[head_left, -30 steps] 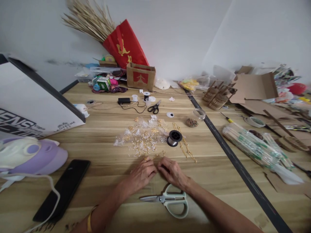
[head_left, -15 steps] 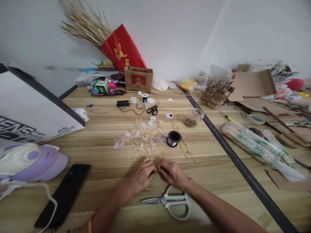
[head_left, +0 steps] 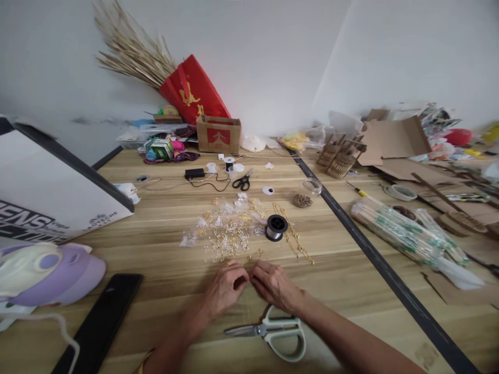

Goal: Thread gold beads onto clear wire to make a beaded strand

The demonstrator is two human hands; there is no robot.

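My left hand (head_left: 227, 284) and my right hand (head_left: 276, 284) meet fingertip to fingertip at the front of the bead pile, both closed in a pinch. Below the left fingers hangs a faint, thin clear thread (head_left: 245, 307). What the right fingertips grip is too small to make out. Just beyond them lies a short gold chain piece (head_left: 255, 255). Loose gold and clear beads (head_left: 230, 236) spread over small plastic bags. Right of these stands a black spool of clear line (head_left: 276, 228), beside a gold beaded chain (head_left: 296, 239). Pale green scissors (head_left: 273, 331) lie in front of the right wrist.
A black phone (head_left: 103, 322) and a purple-white device (head_left: 50, 272) with a cable lie left, below a large white box (head_left: 58, 192). Farther back are black scissors (head_left: 242, 180) and a jar of beads (head_left: 303, 200). Wrapped sticks (head_left: 397, 228) lie right of a dark strip (head_left: 362, 249).
The view has tilted up slightly, so everything sits a little lower. My left hand has turned, opening a gap within its curled fingers; the hands remain close together.
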